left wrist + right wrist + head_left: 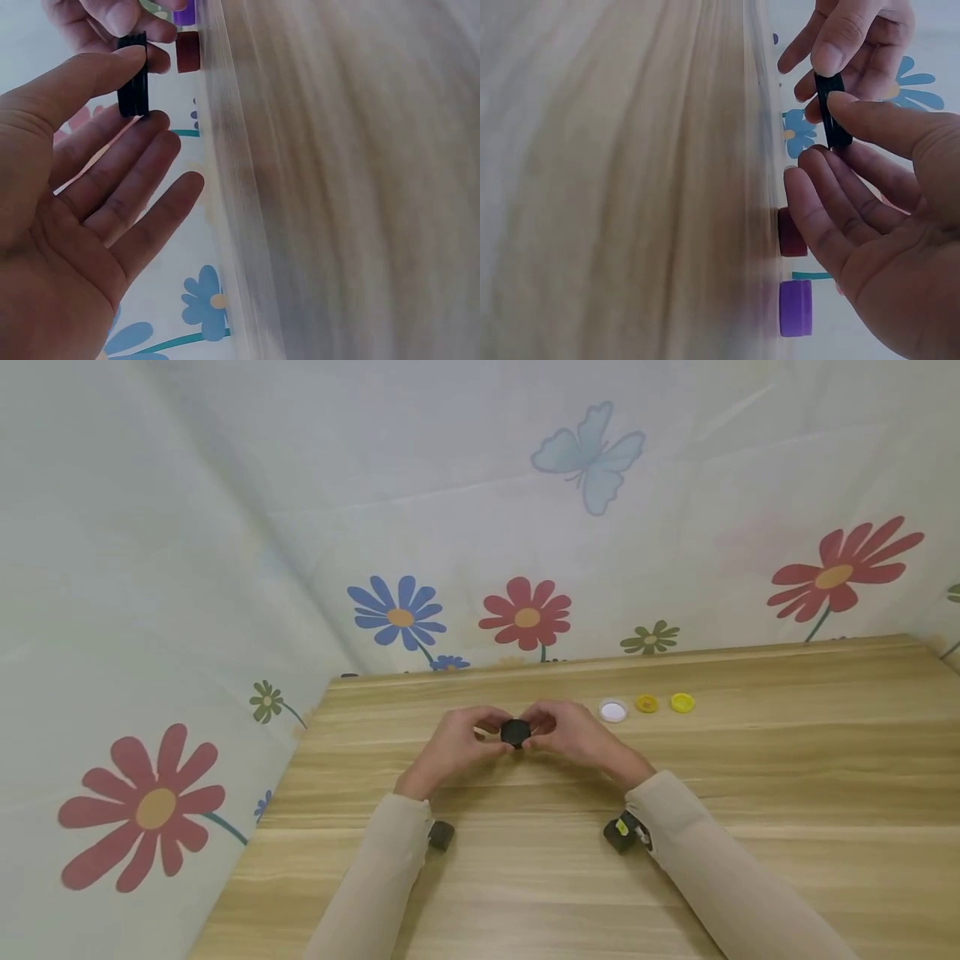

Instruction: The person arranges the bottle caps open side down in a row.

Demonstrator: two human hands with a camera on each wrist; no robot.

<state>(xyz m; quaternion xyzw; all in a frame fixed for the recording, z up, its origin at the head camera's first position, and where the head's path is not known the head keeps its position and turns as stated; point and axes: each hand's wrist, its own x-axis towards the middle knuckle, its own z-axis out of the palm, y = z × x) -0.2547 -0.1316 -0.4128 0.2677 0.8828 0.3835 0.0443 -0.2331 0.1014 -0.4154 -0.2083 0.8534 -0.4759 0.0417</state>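
Observation:
Both hands meet over the table around a small black disc (515,732). Seen edge-on in the left wrist view, the disc (134,75) is thick with a grooved rim. My left hand (465,742) pinches its left edge between thumb and fingers, the other fingers spread. On the opposite edge, the thumb and fingers of my right hand (573,733) pinch it too. In the right wrist view the disc (832,111) stands tilted between both hands' fingertips.
Right of the hands, a white disc with a pale rim (612,710), an orange disc (647,703) and a yellow disc (682,702) lie in a row on the wooden table (510,877). A dark red piece (792,232) and a purple piece (796,308) show in the right wrist view. Flowered cloth (450,510) hangs behind.

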